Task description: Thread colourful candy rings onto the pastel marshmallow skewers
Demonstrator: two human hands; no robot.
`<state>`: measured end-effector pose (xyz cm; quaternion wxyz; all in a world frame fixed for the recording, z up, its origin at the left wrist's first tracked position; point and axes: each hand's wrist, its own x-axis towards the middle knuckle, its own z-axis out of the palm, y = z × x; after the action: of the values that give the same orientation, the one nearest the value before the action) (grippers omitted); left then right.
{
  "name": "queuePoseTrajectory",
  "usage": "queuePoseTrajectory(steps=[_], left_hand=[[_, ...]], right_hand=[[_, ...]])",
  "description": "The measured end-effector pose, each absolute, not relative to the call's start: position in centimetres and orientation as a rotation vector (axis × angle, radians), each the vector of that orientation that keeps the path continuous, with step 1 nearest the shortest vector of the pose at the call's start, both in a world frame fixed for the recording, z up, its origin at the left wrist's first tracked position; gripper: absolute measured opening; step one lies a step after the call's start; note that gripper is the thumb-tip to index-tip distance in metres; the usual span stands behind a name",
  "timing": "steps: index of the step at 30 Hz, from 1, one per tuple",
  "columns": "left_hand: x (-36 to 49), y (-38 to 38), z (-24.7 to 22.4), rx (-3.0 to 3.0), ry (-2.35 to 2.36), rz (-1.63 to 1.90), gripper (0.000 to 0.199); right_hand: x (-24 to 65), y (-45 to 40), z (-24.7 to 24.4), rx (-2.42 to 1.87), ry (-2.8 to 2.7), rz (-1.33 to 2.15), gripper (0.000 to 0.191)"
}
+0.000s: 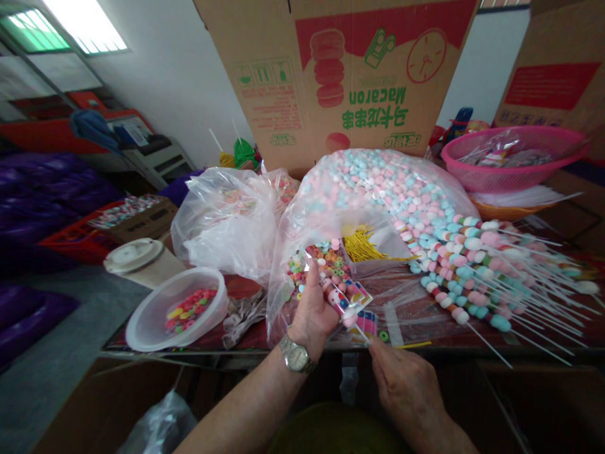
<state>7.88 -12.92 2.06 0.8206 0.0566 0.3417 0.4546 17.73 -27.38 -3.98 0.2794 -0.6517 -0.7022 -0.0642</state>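
Note:
A candy skewer (348,317) of marshmallow-like pieces on a white stick lies between my hands. My left hand (314,309), with a wristwatch (297,355), is closed around its candy end, thumb pointing up. A small printed transparent wrapper (359,295) shows at those fingers; how far it covers the candy is hard to tell. The lower end of the stick is pinched by my right hand (406,378). Just beyond my left hand are colourful candy rings (328,255), and yellow twist ties (362,244) lie in a container. More printed wrappers (366,323) rest on the table below the skewer.
Several finished skewers (491,271) are stacked at right, sticks jutting over the table edge. Behind spreads a big bag of pastel candies (392,183). A translucent bowl (142,328) and a lidded cup (137,257) stand left. A pink basket (510,173) and cardboard box (265,94) stand behind.

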Motion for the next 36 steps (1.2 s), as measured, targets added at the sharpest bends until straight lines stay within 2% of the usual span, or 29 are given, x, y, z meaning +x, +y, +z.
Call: queuePoseTrajectory(steps=[6,13,18,20,24,29,33,36], left_hand=[[7.6,-12.9,1.9,0.148,0.576,1.015,0.051],[8.3,-13.9,2.1,0.150,0.590,0.915,0.057],[9.1,-15.0,1.1,0.204,0.591,0.914,0.055],[9.6,-15.7,0.4,0.243,0.599,0.865,0.054],[10.4,-17.4,-0.7,0.350,0.704,0.835,0.050],[10.4,-18.5,-1.3,0.761,0.834,0.797,0.037],[9.6,-19.1,-1.5,1.098,0.806,0.804,0.028],[7.7,-19.6,0.1,1.402,0.721,0.707,0.014]], right_hand=[[17.5,-27.4,-3.5,-1.744,-1.866,-0.010,0.032],[18.1,-27.1,-2.8,-1.681,-1.569,0.619,0.031],[17.9,-26.3,-1.8,-1.595,-1.408,0.807,0.036],[17.6,-25.8,-1.7,-1.588,-1.362,0.797,0.038],[17.2,-25.0,-2.5,-1.678,-1.393,0.550,0.038],[17.2,-25.0,-3.8,-1.814,-1.469,0.347,0.039],[17.8,-24.5,-3.9,-1.766,-1.422,0.385,0.038],[19.2,-24.3,-3.3,-1.691,-1.305,0.515,0.036]])
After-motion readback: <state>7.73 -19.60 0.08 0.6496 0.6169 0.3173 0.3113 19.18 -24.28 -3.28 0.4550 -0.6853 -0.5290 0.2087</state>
